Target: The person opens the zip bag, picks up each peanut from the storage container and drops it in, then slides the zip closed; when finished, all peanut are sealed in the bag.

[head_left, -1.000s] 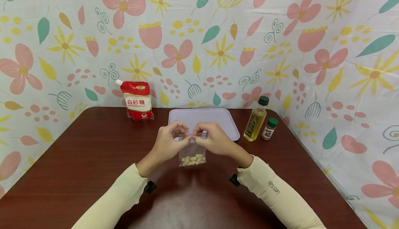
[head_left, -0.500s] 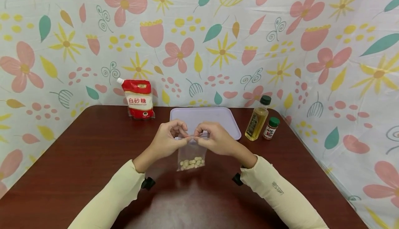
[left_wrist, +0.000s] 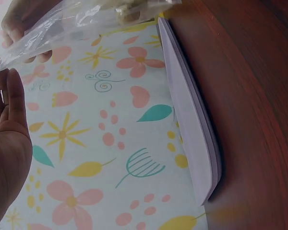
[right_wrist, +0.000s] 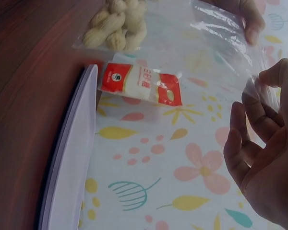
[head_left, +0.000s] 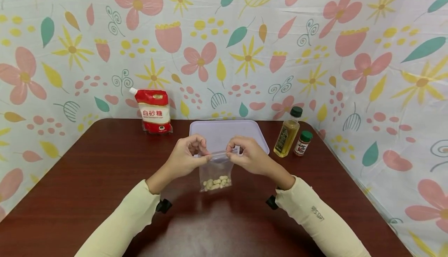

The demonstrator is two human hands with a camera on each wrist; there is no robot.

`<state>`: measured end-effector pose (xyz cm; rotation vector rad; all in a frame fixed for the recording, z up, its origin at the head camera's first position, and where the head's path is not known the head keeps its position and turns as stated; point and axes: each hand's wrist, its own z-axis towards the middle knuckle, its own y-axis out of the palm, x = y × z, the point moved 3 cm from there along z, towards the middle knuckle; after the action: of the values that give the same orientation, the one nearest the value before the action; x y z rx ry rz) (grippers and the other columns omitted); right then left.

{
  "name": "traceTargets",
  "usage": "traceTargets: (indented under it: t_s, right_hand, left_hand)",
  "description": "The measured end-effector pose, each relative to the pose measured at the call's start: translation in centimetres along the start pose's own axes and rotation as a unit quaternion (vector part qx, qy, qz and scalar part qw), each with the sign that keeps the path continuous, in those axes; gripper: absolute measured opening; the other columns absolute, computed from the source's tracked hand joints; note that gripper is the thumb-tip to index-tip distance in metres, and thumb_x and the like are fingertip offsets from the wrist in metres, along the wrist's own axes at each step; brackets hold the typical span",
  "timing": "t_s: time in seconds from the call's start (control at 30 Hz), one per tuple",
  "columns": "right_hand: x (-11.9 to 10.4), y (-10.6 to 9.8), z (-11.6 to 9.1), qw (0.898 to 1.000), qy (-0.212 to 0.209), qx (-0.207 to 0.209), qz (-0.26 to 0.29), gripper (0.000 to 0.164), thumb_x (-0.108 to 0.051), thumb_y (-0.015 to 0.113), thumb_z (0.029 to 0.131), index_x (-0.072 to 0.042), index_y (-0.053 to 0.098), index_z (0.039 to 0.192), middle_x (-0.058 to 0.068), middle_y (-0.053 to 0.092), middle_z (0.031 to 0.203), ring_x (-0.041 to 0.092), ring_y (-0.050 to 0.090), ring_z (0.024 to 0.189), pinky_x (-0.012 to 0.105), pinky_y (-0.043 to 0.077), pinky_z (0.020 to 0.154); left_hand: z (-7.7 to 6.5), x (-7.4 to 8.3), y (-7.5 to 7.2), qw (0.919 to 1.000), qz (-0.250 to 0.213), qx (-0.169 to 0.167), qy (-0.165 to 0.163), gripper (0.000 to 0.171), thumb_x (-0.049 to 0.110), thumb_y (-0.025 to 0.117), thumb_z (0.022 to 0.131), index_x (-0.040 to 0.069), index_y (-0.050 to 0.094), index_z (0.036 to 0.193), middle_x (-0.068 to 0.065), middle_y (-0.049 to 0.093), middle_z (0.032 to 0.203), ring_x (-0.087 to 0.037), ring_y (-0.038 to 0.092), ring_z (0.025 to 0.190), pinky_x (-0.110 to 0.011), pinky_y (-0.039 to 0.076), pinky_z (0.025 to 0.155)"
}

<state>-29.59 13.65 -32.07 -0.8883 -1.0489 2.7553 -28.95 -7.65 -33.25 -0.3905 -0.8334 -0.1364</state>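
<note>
A clear zip bag (head_left: 214, 171) hangs upright between both hands above the table, with several peanuts in their shells (head_left: 217, 183) at its bottom. My left hand (head_left: 187, 154) pinches the bag's top edge at the left corner between thumb and fingers. At the right end of that same edge, my right hand (head_left: 246, 156) pinches it in like manner. The strip of the mouth between the hands looks straight and taut. In the right wrist view the peanuts (right_wrist: 117, 26) show through the plastic, and the right thumb and forefinger meet on the film.
Behind the bag lies a pale purple tray (head_left: 245, 128) on the dark wooden table (head_left: 87, 179). A red and white sugar pouch (head_left: 154, 111) stands back left. To the right are an oil bottle (head_left: 287, 134) and a small green-capped jar (head_left: 302, 144). A flowered cloth hangs behind.
The hands have drawn apart, the right one moving to the right along the bag's top edge, so more of the mouth shows between them. The bag hangs slightly lower than a second ago.
</note>
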Motion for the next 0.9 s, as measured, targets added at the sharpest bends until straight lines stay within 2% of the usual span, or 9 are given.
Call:
traceTargets:
  t_s: [0.3, 0.6, 0.77, 0.9]
  right_hand:
    - [0.2, -0.7, -0.5, 1.000, 0.010, 0.003, -0.009, 0.017, -0.001, 0.066, 0.087, -0.017, 0.064, 0.081, -0.007, 0.062, 0.084, 0.013, 0.055, 0.079, 0.039, 0.045, 0.062]
    - [0.6, -1.3, -1.3, 0.998, 0.050, -0.020, 0.022, 0.019, 0.004, 0.068, 0.088, -0.015, 0.070, 0.086, -0.005, 0.067, 0.089, 0.012, 0.058, 0.080, 0.033, 0.049, 0.066]
    - [0.5, -1.4, -1.3, 0.999, 0.045, -0.024, 0.009, 0.017, 0.002, 0.068, 0.090, -0.015, 0.070, 0.088, -0.007, 0.066, 0.090, 0.012, 0.058, 0.082, 0.032, 0.049, 0.067]
    - [0.4, -1.4, -1.3, 0.999, 0.031, -0.024, -0.007, 0.011, -0.004, 0.068, 0.093, -0.015, 0.068, 0.090, -0.003, 0.066, 0.091, 0.012, 0.058, 0.084, 0.031, 0.050, 0.068]
  left_hand:
    - [-0.2, 0.0, -0.3, 1.0000, -0.005, 0.000, 0.003, 0.025, -0.010, 0.077, 0.079, 0.001, 0.056, 0.088, -0.008, 0.071, 0.078, -0.013, 0.068, 0.070, -0.023, 0.047, 0.054]
    - [-0.6, -0.1, -0.5, 0.9997, -0.011, -0.004, -0.021, 0.026, -0.007, 0.077, 0.079, 0.002, 0.054, 0.087, -0.007, 0.071, 0.078, -0.015, 0.068, 0.068, -0.027, 0.048, 0.053]
    - [-0.7, -0.1, -0.7, 0.9997, -0.014, -0.002, -0.020, 0.027, -0.008, 0.077, 0.078, 0.001, 0.054, 0.087, -0.009, 0.070, 0.077, -0.014, 0.068, 0.068, -0.023, 0.048, 0.053]
    - [-0.7, -0.1, -0.8, 0.9996, -0.016, -0.003, -0.023, 0.027, -0.008, 0.078, 0.078, 0.000, 0.053, 0.087, -0.011, 0.070, 0.078, -0.014, 0.067, 0.067, -0.024, 0.049, 0.054]
